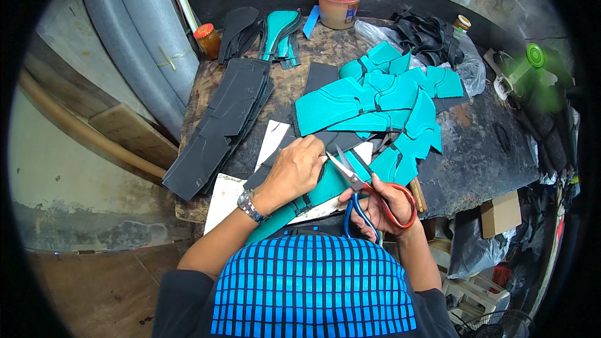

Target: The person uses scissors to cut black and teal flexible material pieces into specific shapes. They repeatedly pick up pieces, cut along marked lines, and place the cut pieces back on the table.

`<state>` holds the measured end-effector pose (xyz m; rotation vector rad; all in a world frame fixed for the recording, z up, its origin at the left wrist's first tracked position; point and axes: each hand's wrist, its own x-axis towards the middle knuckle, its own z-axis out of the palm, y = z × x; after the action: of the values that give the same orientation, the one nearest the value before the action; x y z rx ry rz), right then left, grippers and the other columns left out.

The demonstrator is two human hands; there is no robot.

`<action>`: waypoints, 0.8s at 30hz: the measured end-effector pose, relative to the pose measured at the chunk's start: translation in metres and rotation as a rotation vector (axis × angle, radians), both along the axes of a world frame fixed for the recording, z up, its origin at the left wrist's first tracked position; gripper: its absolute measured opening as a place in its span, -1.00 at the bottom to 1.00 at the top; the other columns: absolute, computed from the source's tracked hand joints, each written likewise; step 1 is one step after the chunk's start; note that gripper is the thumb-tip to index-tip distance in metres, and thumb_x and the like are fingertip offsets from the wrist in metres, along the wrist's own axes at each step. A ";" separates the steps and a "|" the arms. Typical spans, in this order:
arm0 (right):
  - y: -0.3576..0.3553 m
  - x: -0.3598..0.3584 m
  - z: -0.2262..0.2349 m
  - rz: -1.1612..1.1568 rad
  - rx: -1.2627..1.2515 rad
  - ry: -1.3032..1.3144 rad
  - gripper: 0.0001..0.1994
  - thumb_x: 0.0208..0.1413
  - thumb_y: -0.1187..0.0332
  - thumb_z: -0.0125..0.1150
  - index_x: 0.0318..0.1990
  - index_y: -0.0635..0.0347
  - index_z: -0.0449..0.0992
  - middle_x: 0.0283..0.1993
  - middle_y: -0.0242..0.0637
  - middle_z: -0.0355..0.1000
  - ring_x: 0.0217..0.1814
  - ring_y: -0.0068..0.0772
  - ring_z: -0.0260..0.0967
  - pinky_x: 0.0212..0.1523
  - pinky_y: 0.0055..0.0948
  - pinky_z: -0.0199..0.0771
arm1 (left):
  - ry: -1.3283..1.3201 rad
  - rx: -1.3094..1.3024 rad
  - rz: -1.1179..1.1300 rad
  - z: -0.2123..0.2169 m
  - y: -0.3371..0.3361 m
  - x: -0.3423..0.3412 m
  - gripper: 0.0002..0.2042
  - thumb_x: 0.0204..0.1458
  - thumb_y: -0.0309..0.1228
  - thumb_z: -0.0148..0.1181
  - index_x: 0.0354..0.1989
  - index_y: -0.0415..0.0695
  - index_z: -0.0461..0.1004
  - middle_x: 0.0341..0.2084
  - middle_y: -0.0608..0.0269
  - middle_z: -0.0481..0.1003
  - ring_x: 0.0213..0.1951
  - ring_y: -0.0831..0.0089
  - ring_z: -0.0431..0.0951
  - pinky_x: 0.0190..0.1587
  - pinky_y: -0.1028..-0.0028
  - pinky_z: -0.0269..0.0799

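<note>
My left hand presses down on a teal and black cut piece at the near edge of the worn table. A metal watch sits on that wrist. My right hand grips scissors with one red and one blue handle; the blades are apart and point up-left at the piece, just beside my left fingers. A fan of teal shaped pieces lies spread right behind both hands.
A stack of black cut pieces lies at the table's left. A red-lidded jar, a small orange-capped jar, black scraps in a plastic bag and more pieces are at the back. Grey pipes stand left; a cardboard box sits right.
</note>
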<state>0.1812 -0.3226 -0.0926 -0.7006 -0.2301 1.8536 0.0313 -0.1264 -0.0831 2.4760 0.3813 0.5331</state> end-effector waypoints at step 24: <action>-0.013 -0.012 0.061 0.168 0.102 -2.268 -0.38 -0.06 -0.10 0.34 0.15 -0.05 0.46 -0.33 -0.22 0.40 -0.31 -0.10 0.46 -0.24 -0.13 0.44 | -0.084 -0.748 -0.075 -0.016 0.021 -0.015 -0.87 0.19 -0.45 0.12 -0.28 -0.28 0.47 -0.22 0.23 0.45 -0.17 0.49 0.45 -0.05 0.48 0.38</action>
<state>0.1692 -0.3356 -0.0316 -2.3689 -1.7238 0.2745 0.0163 -0.1058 -0.0996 1.7344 0.3680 0.3705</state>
